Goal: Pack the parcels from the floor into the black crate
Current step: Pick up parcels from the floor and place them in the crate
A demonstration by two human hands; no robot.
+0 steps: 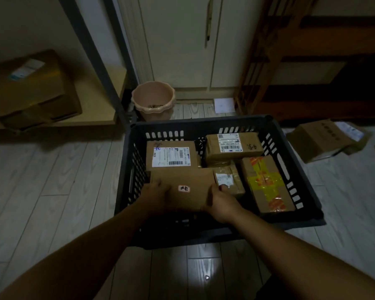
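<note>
Hands (155,192) (221,204) round parcel (191,178) — plank floor (52,180)

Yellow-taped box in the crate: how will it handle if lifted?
Yellow-taped box: probably stiff, since its cardboard edges look square. The glossy tape may be slick under fingers. It is flat-sided, so unlikely to roll; weight can't be judged.

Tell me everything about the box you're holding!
The box is flat brown cardboard, with a small red-edged white sticker bearing dark marks on top. It is roughly level, inside the black crate at its near left, in front of a labelled parcel. The left hand and right hand grip its near corners.
</note>
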